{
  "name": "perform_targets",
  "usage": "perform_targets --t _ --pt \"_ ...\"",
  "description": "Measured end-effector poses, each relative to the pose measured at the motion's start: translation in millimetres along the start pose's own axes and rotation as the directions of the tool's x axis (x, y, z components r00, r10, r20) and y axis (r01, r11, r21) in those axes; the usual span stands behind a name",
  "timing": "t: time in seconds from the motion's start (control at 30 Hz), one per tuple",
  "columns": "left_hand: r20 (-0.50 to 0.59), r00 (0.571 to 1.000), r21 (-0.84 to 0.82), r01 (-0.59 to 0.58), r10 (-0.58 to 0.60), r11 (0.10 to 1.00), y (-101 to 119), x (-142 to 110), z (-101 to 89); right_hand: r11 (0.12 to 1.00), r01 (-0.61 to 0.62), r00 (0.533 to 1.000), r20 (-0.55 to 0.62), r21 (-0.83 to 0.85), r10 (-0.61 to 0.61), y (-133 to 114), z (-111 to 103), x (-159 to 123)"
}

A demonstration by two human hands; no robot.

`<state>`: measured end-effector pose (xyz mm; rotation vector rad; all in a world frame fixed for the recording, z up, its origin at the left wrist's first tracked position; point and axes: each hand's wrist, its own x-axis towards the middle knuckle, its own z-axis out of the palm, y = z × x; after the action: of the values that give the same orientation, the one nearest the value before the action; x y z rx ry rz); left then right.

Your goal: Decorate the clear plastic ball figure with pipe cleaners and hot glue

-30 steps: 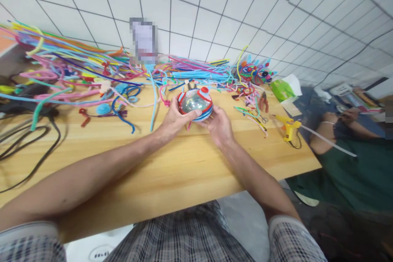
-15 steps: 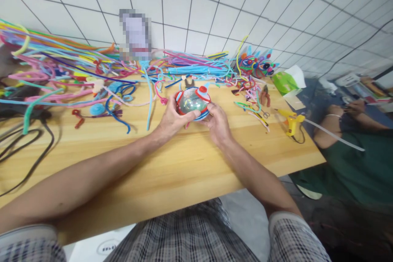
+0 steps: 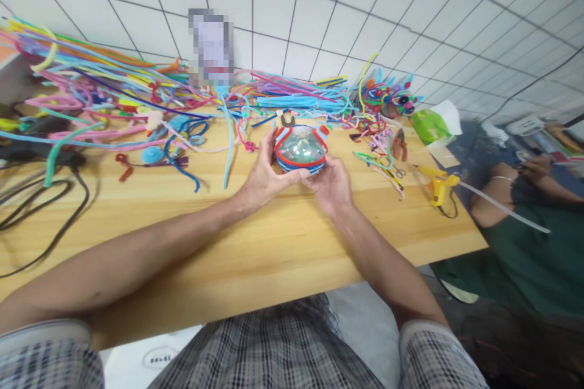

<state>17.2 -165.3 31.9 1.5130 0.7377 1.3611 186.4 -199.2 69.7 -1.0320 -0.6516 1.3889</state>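
Your left hand point(image 3: 264, 177) and right hand point(image 3: 335, 187) both grip, fingers clamped on the red-trimmed dome point(image 3: 302, 149), well left of the yellow glue gun point(image 3: 440, 180); pliers point(image 3: 400, 148) lie beyond that gun!

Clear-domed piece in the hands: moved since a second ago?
Yes, slightly right: the clear-domed piece now sits farther from the motionless light-blue stem to its left. It has also turned.

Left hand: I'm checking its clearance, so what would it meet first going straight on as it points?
The clear-domed ornament, which the left hand is gripping; beyond that, depth is too unclear to say.
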Motion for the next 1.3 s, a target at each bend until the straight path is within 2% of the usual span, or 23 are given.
perform_targets --t 0.2,0.7,0.93,1.1,1.3 --pt "-0.031 1.0 -0.023 0.0 -0.001 1.0 7.0 -3.2 2.8 0.999 0.038 0.994 0.102 -0.035 -0.035 -2.8 -1.6 -3.5" --pt "0.005 1.0 -0.115 -0.012 0.013 0.993 18.4 -1.6 2.0 0.996 0.049 0.991 0.124 -0.069 -0.04 -11.9 8.2 -8.9" --pt "0.061 0.997 -0.18 0.061 -0.051 0.982 23.3 2.5 -2.9 0.999 0.044 0.991 0.125 0.002 -0.044 -11.4 3.3 -6.6" --pt "0.121 0.991 -0.265 0.095 -0.065 0.96 16.7 5.6 -5.3 0.995 -0.025 0.99 0.141 0.101 0.01 -11.6 -2.1 -2.9" --pt "0.117 0.986 -0.254 0.144 -0.117 0.956 17.7 2.3 -5.2 0.99 -0.001 0.992 0.128 0.142 -0.017 -6.3 -2.5 -1.6"
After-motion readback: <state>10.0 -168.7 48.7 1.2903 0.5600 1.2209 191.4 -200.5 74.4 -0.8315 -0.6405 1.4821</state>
